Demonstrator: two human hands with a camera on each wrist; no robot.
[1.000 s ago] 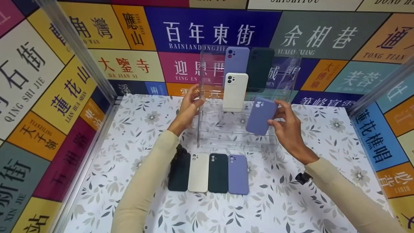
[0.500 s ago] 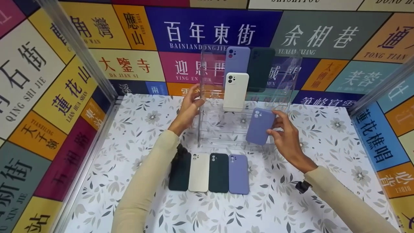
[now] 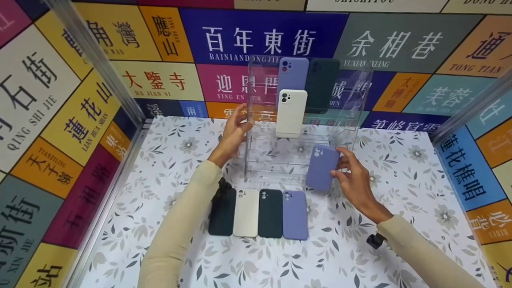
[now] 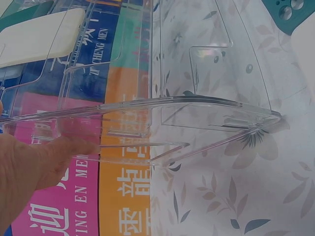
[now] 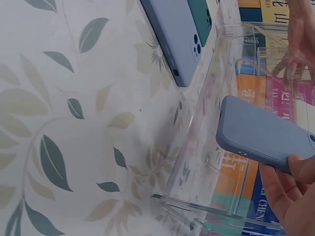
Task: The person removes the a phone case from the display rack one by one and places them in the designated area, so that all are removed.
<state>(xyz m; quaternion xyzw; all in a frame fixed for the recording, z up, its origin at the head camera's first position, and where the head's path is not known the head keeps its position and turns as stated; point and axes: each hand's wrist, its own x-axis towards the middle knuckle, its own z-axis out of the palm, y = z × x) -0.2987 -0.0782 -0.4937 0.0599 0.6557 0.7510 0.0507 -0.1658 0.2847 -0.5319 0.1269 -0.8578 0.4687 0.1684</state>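
Observation:
My right hand (image 3: 352,182) pinches a purple phone case (image 3: 321,167) by its right edge, thumb in front. The case tilts slightly before the lower right of a clear plastic display stand (image 3: 276,164); in the right wrist view its camera cutouts lie partly past the frame edge. My left hand (image 3: 234,130) grips the stand's left side panel. On the stand are a purple case (image 3: 294,72), a dark green case (image 3: 324,84) and a cream case (image 3: 291,114), the cream one lower and in front. The left wrist view shows the left fingers (image 4: 74,147) against the clear panel.
Several cases lie in a row on the floral table cover before the stand: a dark one (image 3: 222,214) partly behind the left wrist strap, a cream one (image 3: 245,214), a dark green one (image 3: 271,214) and a purple one (image 3: 295,216). Printed sign walls (image 3: 264,24) enclose the table.
My right hand has lowered the held purple case in front of the stand, and the case has turned more upright. My left hand stays on the stand's side.

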